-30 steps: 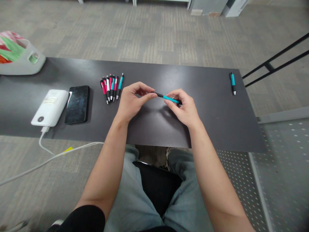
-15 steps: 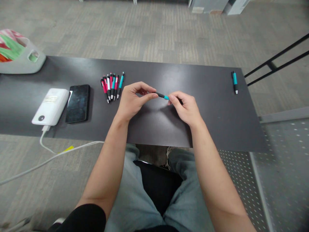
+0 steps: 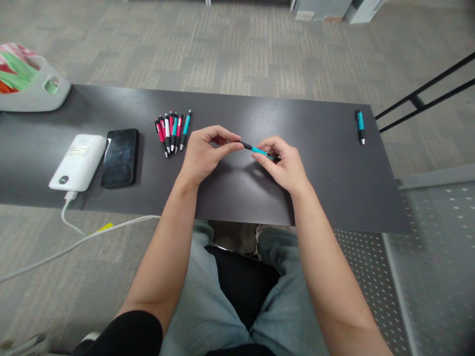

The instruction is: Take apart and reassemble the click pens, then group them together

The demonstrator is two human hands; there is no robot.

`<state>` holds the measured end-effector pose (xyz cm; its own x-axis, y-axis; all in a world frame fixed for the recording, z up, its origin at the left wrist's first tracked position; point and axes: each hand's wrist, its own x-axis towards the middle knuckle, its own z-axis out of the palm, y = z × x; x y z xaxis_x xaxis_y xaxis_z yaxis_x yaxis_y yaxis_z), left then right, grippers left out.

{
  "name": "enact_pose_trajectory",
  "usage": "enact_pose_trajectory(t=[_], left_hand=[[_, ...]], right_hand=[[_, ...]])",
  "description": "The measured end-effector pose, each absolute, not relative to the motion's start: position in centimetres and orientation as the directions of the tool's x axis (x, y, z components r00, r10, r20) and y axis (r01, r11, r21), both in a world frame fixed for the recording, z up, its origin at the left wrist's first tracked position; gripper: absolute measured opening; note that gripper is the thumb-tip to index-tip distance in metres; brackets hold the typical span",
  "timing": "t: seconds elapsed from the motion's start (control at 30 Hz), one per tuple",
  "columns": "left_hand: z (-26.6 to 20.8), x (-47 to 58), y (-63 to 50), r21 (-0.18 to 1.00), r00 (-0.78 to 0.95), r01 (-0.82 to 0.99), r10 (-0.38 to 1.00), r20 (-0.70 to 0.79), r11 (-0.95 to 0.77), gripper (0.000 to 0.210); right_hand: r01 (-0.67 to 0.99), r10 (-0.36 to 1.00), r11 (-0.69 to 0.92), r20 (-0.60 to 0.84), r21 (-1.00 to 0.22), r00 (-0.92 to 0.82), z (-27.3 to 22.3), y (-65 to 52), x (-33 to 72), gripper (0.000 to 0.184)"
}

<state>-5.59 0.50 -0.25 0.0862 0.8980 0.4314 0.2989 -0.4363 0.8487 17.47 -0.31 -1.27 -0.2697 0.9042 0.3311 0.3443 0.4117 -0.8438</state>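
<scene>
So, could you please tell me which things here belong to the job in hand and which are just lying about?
In the job: pen held by left hand and right hand; likely grouped pens, lone pen.
Apparently lying about: phone, power bank, cable, basket.

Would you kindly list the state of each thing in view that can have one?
Held pen: raised
Left hand: grip closed on held pen's black section
Right hand: grip around held pen's turquoise section
Grouped pens: lying side by side
Lone pen: lying apart
Phone: flat, screen dark
White device: flat, cable plugged in
White container: holding colourful contents
</scene>
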Motion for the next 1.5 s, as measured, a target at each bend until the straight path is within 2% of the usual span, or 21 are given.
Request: enact_pose_trajectory(t=[0.13,0.3,0.43,0.57,0.73,0.87,1.13,1.3,1.4,1.5], left_hand=[[0.02,-5.56,0.49,0.859,0.105,0.289,0.906,0.410,-0.423,0.039],[0.01,-5.58,0.60,0.875,0.081,0.294,0.922,0.378,-0.384,0.038],[-0.22,-5.63,0.71,0.885,0.081,0.257,0.921,0.381,-0.389,0.035],[-0.24,-5.64,0.71,0.882,0.089,0.231,0.911,0.402,-0.411,0.032],[-0.23,-5.61,0.69,0.889,0.098,0.233,0.919,0.382,-0.394,0.031],[-0.38,-5.62,0.73,0.885,0.111,0.220,0.912,0.395,-0.410,0.031],[-0.32,-5.66,0.73,0.885,0.159,0.216,0.909,0.384,-0.412,0.025],[-0.14,-5.41,0.61,0.908,0.180,0.157,0.915,0.361,-0.389,0.043],[0.00,-5.24,0.42,0.882,0.134,0.251,0.916,0.377,-0.400,0.035],[0.09,-5.21,0.29,0.808,0.166,0.403,0.903,0.397,-0.429,0.041]], right_hand=[[0.357,0.902,0.395,0.283,-0.847,-0.326,-1.11,-0.35,17.52,0.023],[0.339,0.914,0.376,0.285,-0.862,-0.289,-1.29,-0.29,17.64,0.028],[0.338,0.900,0.376,0.253,-0.863,-0.355,-1.29,-0.30,17.63,0.029],[0.358,0.909,0.383,0.278,-0.852,-0.311,-1.05,-0.40,17.47,0.027],[0.327,0.879,0.420,0.289,-0.847,-0.378,-0.97,-0.36,17.37,0.024],[0.325,0.894,0.409,0.304,-0.852,-0.330,-1.16,-0.32,17.38,0.019],[0.354,0.879,0.433,0.301,-0.829,-0.369,-1.17,-0.21,17.38,0.018],[0.385,0.880,0.457,0.345,-0.802,-0.326,-1.43,-0.34,17.36,0.018],[0.385,0.872,0.474,0.359,-0.792,-0.334,-1.55,-0.38,17.40,0.017],[0.397,0.866,0.486,0.368,-0.779,-0.338,-1.60,-0.33,17.39,0.015]])
